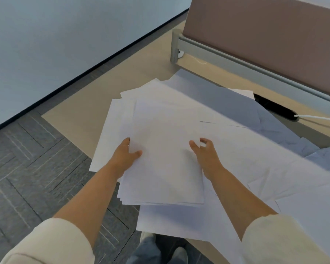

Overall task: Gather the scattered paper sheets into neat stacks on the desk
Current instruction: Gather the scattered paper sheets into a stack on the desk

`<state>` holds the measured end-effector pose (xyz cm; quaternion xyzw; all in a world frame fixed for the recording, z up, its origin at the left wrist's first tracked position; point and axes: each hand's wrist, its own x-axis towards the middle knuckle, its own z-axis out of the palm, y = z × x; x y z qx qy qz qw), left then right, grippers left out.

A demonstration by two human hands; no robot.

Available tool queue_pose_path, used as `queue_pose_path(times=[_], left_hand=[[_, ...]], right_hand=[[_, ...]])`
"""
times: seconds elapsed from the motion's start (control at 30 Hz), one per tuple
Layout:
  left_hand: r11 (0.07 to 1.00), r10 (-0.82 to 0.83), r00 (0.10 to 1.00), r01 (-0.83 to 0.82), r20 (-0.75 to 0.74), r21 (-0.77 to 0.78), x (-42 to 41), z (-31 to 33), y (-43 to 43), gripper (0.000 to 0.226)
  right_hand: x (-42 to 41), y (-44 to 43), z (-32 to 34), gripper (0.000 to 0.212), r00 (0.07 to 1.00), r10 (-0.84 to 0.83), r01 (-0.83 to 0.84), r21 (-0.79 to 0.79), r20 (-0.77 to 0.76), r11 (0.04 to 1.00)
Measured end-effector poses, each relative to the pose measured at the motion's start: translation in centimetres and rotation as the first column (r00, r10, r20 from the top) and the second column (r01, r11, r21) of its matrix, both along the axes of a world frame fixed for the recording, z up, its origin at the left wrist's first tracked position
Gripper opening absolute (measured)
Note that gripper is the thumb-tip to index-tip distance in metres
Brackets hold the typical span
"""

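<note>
A loose bundle of white paper sheets (166, 149) is raised a little above the beige desk (80, 119), its edges uneven and fanned at the left and bottom. My left hand (126, 155) grips the bundle's left edge, thumb on top and fingers underneath. My right hand (204, 151) rests on top of the bundle near its right side, fingers curled and slightly apart. More white sheets (274, 168) lie scattered and overlapping across the desk to the right and behind, some hanging over the near edge.
A brown partition panel (265, 35) in a grey metal frame (227, 54) stands along the desk's far side. A black cable slot (276, 107) with a white cable (316, 117) sits at the right. Grey carpet (27, 168) lies to the left, below the desk edge.
</note>
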<state>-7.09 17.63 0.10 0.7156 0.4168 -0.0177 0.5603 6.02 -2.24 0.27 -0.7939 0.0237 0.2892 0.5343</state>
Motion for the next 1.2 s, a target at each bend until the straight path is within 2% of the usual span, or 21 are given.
queue_pose_path(times=[0.1,0.17,0.27,0.37,0.47,0.53,0.6,0.67,0.7,0.73,0.8,0.87,0.93,0.97,1.07,1.2], left_hand=[[0.996,0.009,1.0,-0.011,0.017,0.089,0.4,0.3,2.0,0.057],[0.987,0.015,1.0,-0.014,-0.005,0.162,0.6,0.2,3.6,0.047],[0.955,0.086,0.987,-0.042,-0.138,0.295,0.5,-0.4,6.3,0.044],[0.975,0.069,0.967,-0.013,-0.243,0.223,0.5,-0.9,7.7,0.049],[0.986,0.062,0.971,-0.023,-0.232,0.168,0.9,-1.1,8.4,0.049],[0.989,0.069,0.971,-0.035,-0.23,0.146,1.2,-1.3,8.8,0.048],[0.991,0.07,0.97,-0.039,-0.234,0.131,1.3,-1.3,9.1,0.043],[0.993,0.063,0.975,-0.039,-0.213,0.115,1.4,-1.6,9.3,0.013],[0.993,0.052,0.979,-0.03,-0.197,0.115,1.5,-1.7,9.4,0.014],[0.993,0.037,0.98,-0.014,-0.193,0.116,1.6,-1.8,9.4,0.028],[0.992,0.007,0.98,0.017,-0.197,0.122,1.6,-1.9,9.6,0.035],[0.992,-0.002,0.98,0.026,-0.199,0.121,1.7,-1.9,9.6,0.033],[0.99,-0.026,0.98,0.053,-0.197,0.134,1.7,-1.8,9.7,0.025],[0.987,-0.047,0.98,0.075,-0.195,0.139,1.7,-1.9,9.7,0.019],[0.985,-0.098,0.978,0.122,-0.183,0.124,1.5,-2.0,9.7,0.01],[0.981,-0.07,0.986,0.095,-0.153,0.166,1.1,-2.1,9.9,0.014]], right_hand=[[-0.1,2.6,-0.7,0.036,0.98,0.196,-0.201,-0.17,-0.043,0.965],[0.0,4.2,-0.9,0.034,0.984,0.178,-0.174,-0.223,-0.001,0.959],[-0.2,6.2,-1.3,0.033,0.993,0.121,-0.113,-0.261,0.015,0.959],[-0.3,8.1,-2.0,0.032,0.996,0.083,-0.071,-0.35,0.022,0.934],[-0.2,9.3,-1.7,0.035,0.996,0.087,-0.057,-0.506,0.036,0.86],[-0.3,9.8,-1.6,0.032,0.994,0.088,-0.04,-0.553,0.06,0.832],[-0.2,10.2,-2.1,0.018,0.998,0.055,-0.029,-0.521,0.036,0.853],[0.0,10.5,-2.8,0.026,0.998,0.001,0.026,-0.466,0.057,0.884],[0.1,10.5,-2.8,0.03,0.998,-0.003,0.03,-0.461,0.059,0.887],[0.2,10.4,-2.8,0.03,0.998,-0.013,0.036,-0.444,0.054,0.895],[0.4,10.3,-2.8,0.029,0.998,-0.054,0.067,-0.418,0.044,0.906],[0.4,10.0,-2.7,0.023,0.998,-0.046,0.061,-0.413,0.047,0.909],[0.4,9.9,-2.7,0.006,0.998,-0.047,0.061,-0.394,0.046,0.917],[0.4,9.9,-2.6,0.007,0.998,-0.051,0.064,-0.372,0.044,0.926],[0.3,10.0,-2.6,0.03,0.993,-0.118,0.114,-0.288,0.001,0.951],[0.1,10.7,-3.0,0.037,1.0,-0.022,0.02,-0.273,-0.004,0.962]])
